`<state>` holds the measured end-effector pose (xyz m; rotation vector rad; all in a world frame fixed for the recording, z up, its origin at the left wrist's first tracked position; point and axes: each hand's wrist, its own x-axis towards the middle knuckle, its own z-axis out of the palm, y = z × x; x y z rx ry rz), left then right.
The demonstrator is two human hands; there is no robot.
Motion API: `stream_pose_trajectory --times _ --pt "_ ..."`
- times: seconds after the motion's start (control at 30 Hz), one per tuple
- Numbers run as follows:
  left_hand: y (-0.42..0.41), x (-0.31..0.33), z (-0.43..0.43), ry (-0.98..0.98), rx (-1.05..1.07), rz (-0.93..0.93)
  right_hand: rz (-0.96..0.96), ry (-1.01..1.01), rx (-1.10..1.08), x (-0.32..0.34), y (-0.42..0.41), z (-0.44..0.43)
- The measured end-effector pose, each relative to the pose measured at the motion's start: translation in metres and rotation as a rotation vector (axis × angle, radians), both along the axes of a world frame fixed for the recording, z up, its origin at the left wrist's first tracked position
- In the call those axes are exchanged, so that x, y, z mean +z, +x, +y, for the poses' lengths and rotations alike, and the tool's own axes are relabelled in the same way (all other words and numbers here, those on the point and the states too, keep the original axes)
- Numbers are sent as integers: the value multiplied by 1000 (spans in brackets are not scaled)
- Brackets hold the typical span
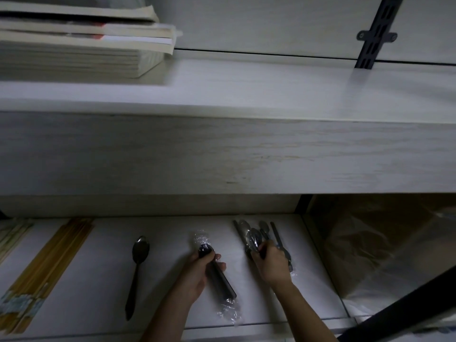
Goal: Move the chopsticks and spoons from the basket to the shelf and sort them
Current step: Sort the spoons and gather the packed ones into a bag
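Note:
On the lower white shelf [103, 255], my left hand [197, 275] is closed around a dark spoon wrapped in clear plastic [219, 277], which lies pointing away from me. My right hand [271, 262] grips a bunch of dark spoons [254, 238] at the shelf's right side; more utensils [283, 248] lie just beside it. A single bare spoon [138, 265] lies flat to the left of my hands. A row of wooden chopsticks [51, 265] is laid out at the far left. No basket shows in this view.
A thick upper shelf board [222, 149] overhangs the lower shelf. Stacked books [81, 43] rest on its left end. A dark slotted bracket rail [377, 33] is fixed to the back wall. Brown cardboard under clear plastic [382, 248] stands to the right.

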<state>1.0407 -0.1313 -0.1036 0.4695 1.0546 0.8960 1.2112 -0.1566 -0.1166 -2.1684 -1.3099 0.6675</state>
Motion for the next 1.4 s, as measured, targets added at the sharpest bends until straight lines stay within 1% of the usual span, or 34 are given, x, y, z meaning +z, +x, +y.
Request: stream_pose_trajectory --times 0.17,0.23,0.37,0.43,0.53,0.63,0.7,0.87,1.0,1.17,1.4 --pt "5 1 -1 9 -16 14 21 112 34 4 0 -4" --pt "7 1 -1 16 -22 10 9 174 98 7 -4 -7" --pt "13 2 -2 65 -46 -7 -61 359 327 24 -29 -24" --pt "14 1 -1 79 -56 -10 -92 446 346 27 -40 -34" --pt "14 -2 2 39 -16 -12 -198 555 359 20 -47 -43" --pt "15 -3 3 19 12 -39 -294 576 450 11 -49 -46" --pt "16 -4 5 -2 35 -55 -295 582 482 12 -49 -48" --pt "21 -4 8 -157 74 -168 -314 602 561 13 -47 -47" --pt "24 6 10 -188 120 -199 -329 634 551 7 -41 -44" --pt "24 5 9 -204 116 -184 -277 675 585 7 -38 -45" --pt "26 11 8 -213 100 -144 -123 683 573 2 -37 -47"
